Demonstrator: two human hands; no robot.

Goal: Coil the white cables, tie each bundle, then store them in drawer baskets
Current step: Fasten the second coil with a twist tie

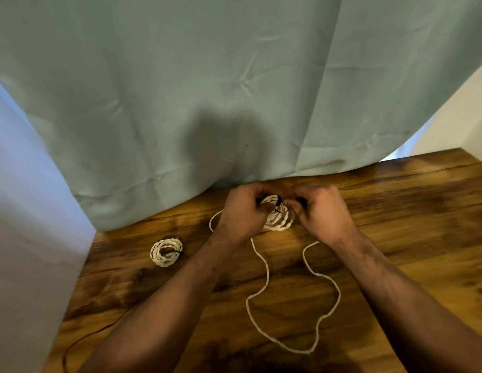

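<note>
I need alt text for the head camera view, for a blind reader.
A person's left hand and right hand pinch a thin black tie around a coiled white cable bundle over a brown wooden table. A second, tied white coil lies left; a loose white cable trails nearer.

Taking the coil (279,220) gripped between the left hand (244,211) and right hand (319,211) as centre: a green curtain (234,90) is hanging onto the table (409,216) from nine to one o'clock, blocking passage. A loose white cable (268,275) is looping across the wood at six o'clock. A tied bundle (160,261) is lying at eight o'clock. Bare wood is lying open from two to four o'clock.
</note>
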